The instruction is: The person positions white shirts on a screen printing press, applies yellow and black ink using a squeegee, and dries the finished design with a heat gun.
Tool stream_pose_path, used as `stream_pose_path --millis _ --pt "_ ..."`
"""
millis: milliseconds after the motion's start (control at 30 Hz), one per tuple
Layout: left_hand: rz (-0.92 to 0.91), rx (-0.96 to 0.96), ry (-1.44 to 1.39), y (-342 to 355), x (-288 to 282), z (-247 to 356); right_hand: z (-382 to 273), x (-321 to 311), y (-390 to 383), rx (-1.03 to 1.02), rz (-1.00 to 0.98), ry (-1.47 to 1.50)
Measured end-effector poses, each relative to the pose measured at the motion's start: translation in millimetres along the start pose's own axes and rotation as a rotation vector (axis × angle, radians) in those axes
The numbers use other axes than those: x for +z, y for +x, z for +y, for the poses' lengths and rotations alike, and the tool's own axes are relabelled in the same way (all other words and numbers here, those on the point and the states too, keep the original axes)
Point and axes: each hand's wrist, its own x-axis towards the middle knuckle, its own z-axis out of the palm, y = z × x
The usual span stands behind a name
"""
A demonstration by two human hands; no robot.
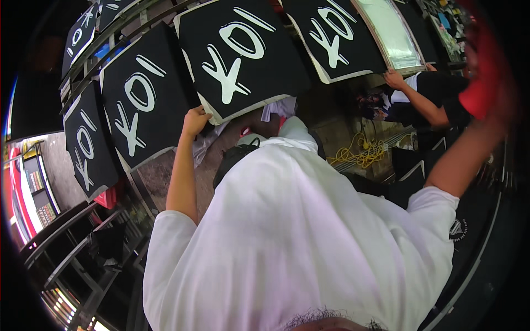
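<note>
A flat black cloth panel (190,41) with large white printed shapes lies on a pale-edged board. At its near left corner is my left hand (196,120), with the fingers closed on the edge. My right arm is raised out to the far right; my right hand (499,107) is dark and smeared at the picture's rim. Right beside it is a blurred red thing (477,99); whether I hold it cannot be made out, and the fingers do not show clearly.
More printed black panels (141,105) line the long rack to the left and right. A co-worker's hand (395,80) touches a framed screen (392,36) at the upper right. A yellow cable (361,151) lies coiled on the floor. Metal rails (66,265) stand at the lower left.
</note>
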Motion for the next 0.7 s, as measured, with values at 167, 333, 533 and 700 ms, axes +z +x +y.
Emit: stream_pose_path --millis 167,333,533,700 --pt "-0.085 -0.038 0.058 13.1 -13.9 -9.9 20.3 31.3 16.5 -0.007 0.012 -0.109" --pt "-0.166 -0.065 -0.204 0.1 -29.1 13.5 34.3 92.3 17.2 -0.158 0.066 -0.076" --pt "-0.069 -0.068 -0.152 -8.3 -10.0 25.8 31.7 102.5 34.7 0.051 0.061 -0.011" --pt "-0.07 -0.071 -0.158 -11.1 -9.8 25.0 48.5 93.4 33.0 -0.062 -0.174 -0.085"
